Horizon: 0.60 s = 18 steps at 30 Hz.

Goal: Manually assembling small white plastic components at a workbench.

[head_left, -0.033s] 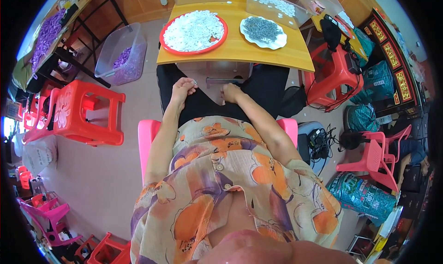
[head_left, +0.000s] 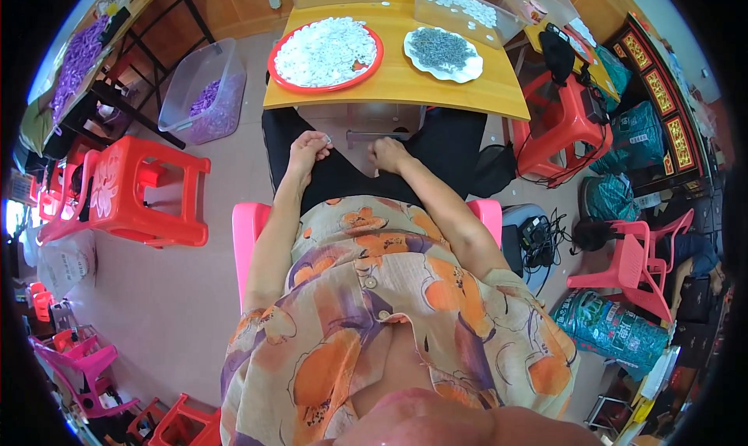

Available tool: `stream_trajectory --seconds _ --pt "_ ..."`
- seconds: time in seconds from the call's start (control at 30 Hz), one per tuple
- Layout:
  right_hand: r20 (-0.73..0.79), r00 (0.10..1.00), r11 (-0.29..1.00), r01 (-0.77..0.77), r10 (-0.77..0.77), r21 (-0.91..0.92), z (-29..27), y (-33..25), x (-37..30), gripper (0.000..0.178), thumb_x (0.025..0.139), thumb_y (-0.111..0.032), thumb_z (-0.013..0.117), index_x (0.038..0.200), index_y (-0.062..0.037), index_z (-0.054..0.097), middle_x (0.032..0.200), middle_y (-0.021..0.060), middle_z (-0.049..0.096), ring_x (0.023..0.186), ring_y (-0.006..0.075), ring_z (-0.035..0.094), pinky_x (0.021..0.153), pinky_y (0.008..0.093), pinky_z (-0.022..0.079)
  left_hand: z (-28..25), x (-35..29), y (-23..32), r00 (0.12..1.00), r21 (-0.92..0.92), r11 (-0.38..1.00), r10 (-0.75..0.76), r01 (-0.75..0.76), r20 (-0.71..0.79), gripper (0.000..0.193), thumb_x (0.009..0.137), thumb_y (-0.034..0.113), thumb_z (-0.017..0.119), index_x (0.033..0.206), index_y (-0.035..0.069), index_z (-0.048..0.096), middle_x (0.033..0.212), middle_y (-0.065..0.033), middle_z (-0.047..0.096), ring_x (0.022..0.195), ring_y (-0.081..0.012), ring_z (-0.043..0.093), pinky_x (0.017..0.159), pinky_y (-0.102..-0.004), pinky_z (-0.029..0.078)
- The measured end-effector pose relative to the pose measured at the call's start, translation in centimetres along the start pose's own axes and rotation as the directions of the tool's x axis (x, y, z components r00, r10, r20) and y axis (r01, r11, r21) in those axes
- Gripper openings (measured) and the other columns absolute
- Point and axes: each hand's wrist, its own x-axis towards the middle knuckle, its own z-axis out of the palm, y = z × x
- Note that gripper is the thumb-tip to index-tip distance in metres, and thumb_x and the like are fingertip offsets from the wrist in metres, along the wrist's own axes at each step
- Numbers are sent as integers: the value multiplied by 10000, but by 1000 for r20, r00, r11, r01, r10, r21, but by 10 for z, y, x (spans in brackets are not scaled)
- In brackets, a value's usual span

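Note:
Above my lap, my left hand (head_left: 310,151) is closed in a pinch. A small whitish piece (head_left: 328,141) shows at its fingertips, too small to name. My right hand (head_left: 388,156) hovers over the other thigh with fingers curled together; whatever they hold, if anything, is hidden. Both hands are apart, short of the near edge of a yellow table (head_left: 397,84). On it stands a red-rimmed round tray (head_left: 381,55) heaped with small white pieces (head_left: 323,50). Right of that, a white wavy-edged plate (head_left: 465,75) carries a pile of small grey pieces (head_left: 440,49).
A clear bin (head_left: 175,117) with purple pieces stands left on the floor, near a red stool (head_left: 113,185). At right are another red stool (head_left: 569,115), tangled black cables (head_left: 545,239) and green sacks (head_left: 615,329). More white pieces (head_left: 460,8) lie at the table's back.

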Motion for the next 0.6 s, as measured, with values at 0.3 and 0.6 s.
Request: stream_trajectory --seconds 0.3,0.6 --pt "-815 565 821 521 -128 232 -125 -78 -1 124 751 -137 595 680 -39 567 635 121 560 565 281 572 515 340 442 8 -5 -5 1000 -62 998 -11 12 3 70 843 68 574 903 32 576 759 -48 624 614 -72 538 580 -183 426" --pt "-563 809 979 204 -170 -2 -173 -52 88 188 794 -110 539 936 -54 649 905 107 636 809 256 620 748 365 478 15 0 -8 999 -201 979 -24 28 22 80 858 90 573 932 61 563 779 -31 617 639 -75 537 609 -182 433"
